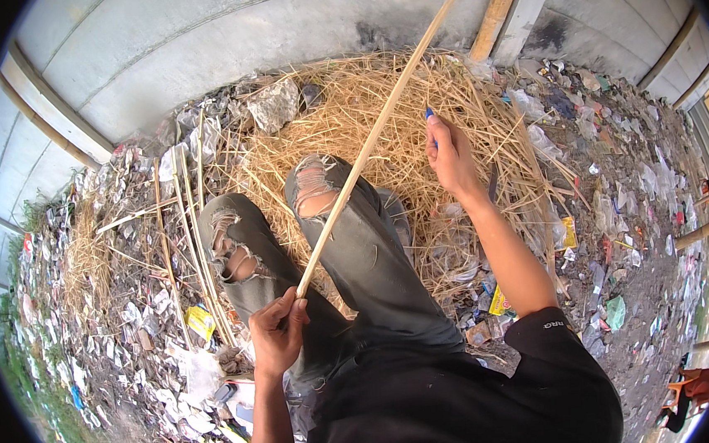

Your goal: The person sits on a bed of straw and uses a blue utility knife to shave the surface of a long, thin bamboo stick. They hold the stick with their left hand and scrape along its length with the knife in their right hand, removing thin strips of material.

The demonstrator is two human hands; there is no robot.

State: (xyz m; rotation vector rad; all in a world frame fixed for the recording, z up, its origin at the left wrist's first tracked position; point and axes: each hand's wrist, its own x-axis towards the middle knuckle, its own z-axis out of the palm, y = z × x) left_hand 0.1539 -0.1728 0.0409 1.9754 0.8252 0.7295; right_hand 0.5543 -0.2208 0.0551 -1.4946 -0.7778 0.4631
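My left hand (276, 334) is closed around the lower end of a long, pale bamboo strip (371, 141). The strip slants up and to the right across my knee, and its far end reaches the top edge of the picture. My right hand (453, 157) is raised to the right of the strip, apart from it. Its fingers are curled around a slim object with a blue end (429, 112); the rest of that object is mostly hidden by the hand, so its kind cannot be made out.
A heap of straw-coloured shavings (417, 167) lies beyond my torn trousers (375, 274). More bamboo strips (192, 242) lie left of my legs. Plastic litter covers the ground, with a pale rock (274, 105) near the grey panel wall (215, 41). Wooden posts (500, 6) lean there.
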